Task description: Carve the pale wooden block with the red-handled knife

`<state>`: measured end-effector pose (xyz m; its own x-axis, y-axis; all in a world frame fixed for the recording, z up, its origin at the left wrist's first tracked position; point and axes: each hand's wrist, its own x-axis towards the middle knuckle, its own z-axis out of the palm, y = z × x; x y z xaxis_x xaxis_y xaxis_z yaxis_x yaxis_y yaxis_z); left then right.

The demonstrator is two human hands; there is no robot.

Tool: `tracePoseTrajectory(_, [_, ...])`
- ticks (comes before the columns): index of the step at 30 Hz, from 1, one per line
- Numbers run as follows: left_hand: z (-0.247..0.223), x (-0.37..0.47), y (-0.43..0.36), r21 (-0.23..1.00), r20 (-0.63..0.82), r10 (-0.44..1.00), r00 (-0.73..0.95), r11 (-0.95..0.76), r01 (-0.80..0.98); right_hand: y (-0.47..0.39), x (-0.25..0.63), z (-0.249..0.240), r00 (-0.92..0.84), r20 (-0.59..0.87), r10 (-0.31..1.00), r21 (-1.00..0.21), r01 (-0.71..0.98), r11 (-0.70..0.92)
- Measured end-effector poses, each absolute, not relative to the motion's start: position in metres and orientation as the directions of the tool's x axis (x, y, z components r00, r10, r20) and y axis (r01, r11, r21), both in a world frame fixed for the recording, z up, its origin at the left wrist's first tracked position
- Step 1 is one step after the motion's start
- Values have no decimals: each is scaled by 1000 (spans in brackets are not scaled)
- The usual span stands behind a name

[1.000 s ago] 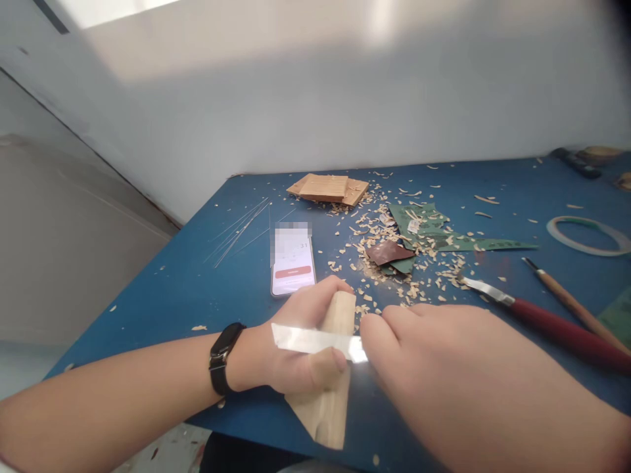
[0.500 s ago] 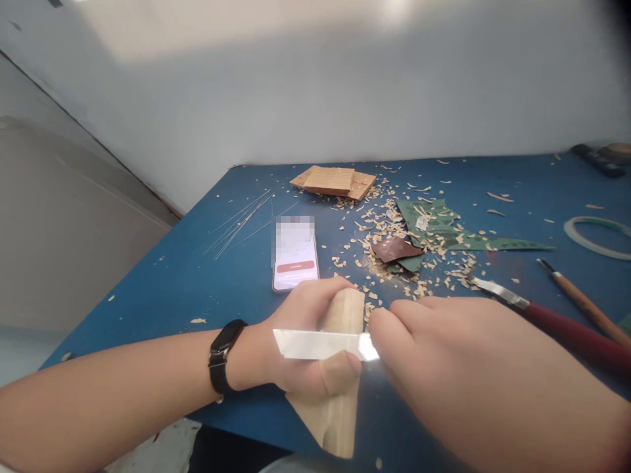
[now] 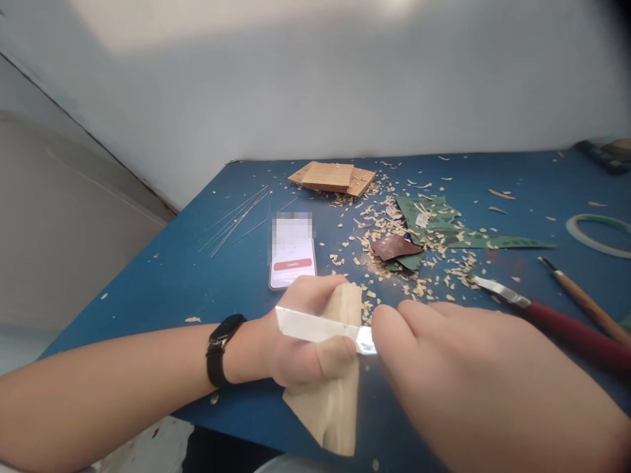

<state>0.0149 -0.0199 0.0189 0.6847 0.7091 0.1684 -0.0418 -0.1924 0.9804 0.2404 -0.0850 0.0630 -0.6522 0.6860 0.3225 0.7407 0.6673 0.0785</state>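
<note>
A pale piece of wood (image 3: 340, 407) stands out above and below my left hand (image 3: 305, 348), whose fingers are wrapped round it near the table's front edge. My right hand (image 3: 444, 355) is closed on a knife; its handle is hidden in the fist. The knife's flat pale blade (image 3: 315, 326) points left and lies across the wood, just above my left thumb. Whether the edge touches the wood cannot be made out.
On the blue table (image 3: 167, 276) a phone (image 3: 292, 253) lies behind my left hand. Farther back are stacked wood blocks (image 3: 328, 176), thin wires (image 3: 239, 217), shavings and green sandpaper (image 3: 434, 220). Rightward lie a red-handled knife (image 3: 566, 328), a wooden-handled tool (image 3: 582, 295) and a tape ring (image 3: 572, 226).
The knife blade has tilted, its tip now higher on the left. My right hand has dropped slightly, while my left hand keeps its hold on the wood. The view has shifted a little.
</note>
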Motion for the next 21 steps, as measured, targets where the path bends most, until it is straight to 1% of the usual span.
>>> tracePoseTrajectory(6, [27,14,-21,988,123,745,656,-153,-12,-90,238,64,-613,328,719,93,778,621])
tracePoseTrajectory(11, [23,15,-25,998,53,754,654,-69,-1,-91,237,63,-573,353,740,89,808,583])
tracePoseTrajectory(14, [19,16,-26,998,59,745,664,-65,-16,-88,237,62,-556,333,762,120,826,551])
tracePoseTrajectory(16, [16,15,-25,995,84,756,649,-93,-21,-85,236,61,-559,325,763,124,825,552])
tracePoseTrajectory(19, [14,11,-23,992,108,771,627,-128,-14,-84,233,59,-584,324,744,102,804,586])
tracePoseTrajectory(21, [14,9,-21,990,115,759,641,-143,-9,-84,230,59,-598,346,723,59,783,619])
